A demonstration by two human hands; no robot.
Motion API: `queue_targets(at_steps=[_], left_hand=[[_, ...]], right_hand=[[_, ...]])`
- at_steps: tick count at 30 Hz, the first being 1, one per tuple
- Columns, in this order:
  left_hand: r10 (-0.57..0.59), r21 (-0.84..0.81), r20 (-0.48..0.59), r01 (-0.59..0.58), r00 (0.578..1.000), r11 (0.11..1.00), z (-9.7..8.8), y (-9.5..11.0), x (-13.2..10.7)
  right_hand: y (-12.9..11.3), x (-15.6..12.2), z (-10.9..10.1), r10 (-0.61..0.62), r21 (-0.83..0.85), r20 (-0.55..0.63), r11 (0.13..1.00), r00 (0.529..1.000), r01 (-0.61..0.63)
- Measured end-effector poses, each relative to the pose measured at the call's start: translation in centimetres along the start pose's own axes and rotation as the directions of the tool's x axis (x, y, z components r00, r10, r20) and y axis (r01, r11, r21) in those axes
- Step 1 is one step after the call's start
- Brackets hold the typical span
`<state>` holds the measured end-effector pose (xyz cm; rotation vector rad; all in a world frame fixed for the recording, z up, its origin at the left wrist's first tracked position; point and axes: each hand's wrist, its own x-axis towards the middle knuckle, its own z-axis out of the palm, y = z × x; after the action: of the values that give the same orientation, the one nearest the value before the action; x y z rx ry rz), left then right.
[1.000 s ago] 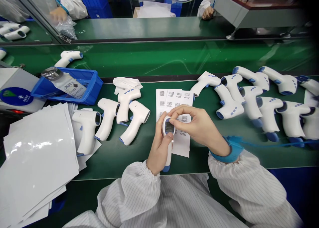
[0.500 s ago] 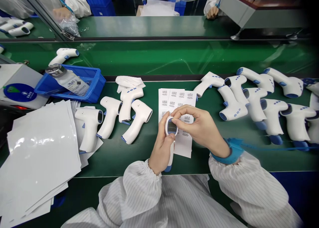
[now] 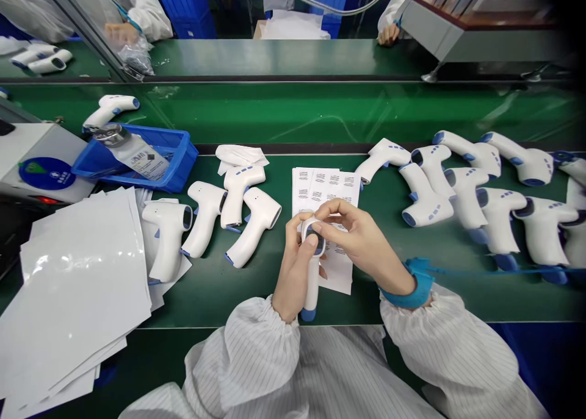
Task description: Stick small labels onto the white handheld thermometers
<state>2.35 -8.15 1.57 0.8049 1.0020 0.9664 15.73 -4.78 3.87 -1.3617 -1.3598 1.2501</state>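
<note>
My left hand (image 3: 295, 269) grips a white handheld infrared thermometer (image 3: 312, 285) upright by its handle, with the thumb over the display. My right hand (image 3: 361, 245) pinches the thermometer's head with its fingertips. Beneath them lies a sheet of printed labels (image 3: 327, 190), partly hidden by both hands. Several white thermometers with blue trim (image 3: 206, 218) lie on the green belt to the left. More (image 3: 464, 196) lie in a loose cluster to the right. A blue strap (image 3: 414, 288) circles my right wrist.
A blue crate (image 3: 146, 160) holds a foil-topped bag at the left. A stack of white glossy sheets (image 3: 77, 285) lies at the lower left. Across a second belt (image 3: 293, 111), a co-worker's hand (image 3: 119, 33) and another person's hand (image 3: 388, 35) show beyond a grey machine (image 3: 476, 28).
My left thumb has slid over the thermometer's display, hiding more of it. My right hand has shifted slightly. The whole scene has moved a little in view.
</note>
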Motion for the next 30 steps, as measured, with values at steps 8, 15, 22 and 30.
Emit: queue_targets(at_steps=[8,15,22,30], left_hand=[[0.029,0.059,-0.082,-0.024,0.996,0.998,1.4,2.2,-0.9],[0.068,0.145,-0.092,-0.054,0.993,0.988,1.7,3.2,-1.7],[0.097,0.196,-0.078,-0.08,0.992,0.977,1.7,3.1,-1.8],[0.093,0.219,-0.099,-0.07,0.991,0.973,1.5,3.3,-1.5]], right_hand=[[-1.8,-2.4,-0.9,-0.139,-0.115,-0.049,0.984,0.989,0.132],[-2.4,-3.3,-0.4,-0.448,-0.408,-0.084,0.83,0.89,0.379],[-3.4,-4.6,-0.3,-0.356,-0.47,-0.07,0.836,0.932,0.284],[-3.7,-4.8,0.0,-0.083,-0.406,-0.063,0.912,0.995,0.05]])
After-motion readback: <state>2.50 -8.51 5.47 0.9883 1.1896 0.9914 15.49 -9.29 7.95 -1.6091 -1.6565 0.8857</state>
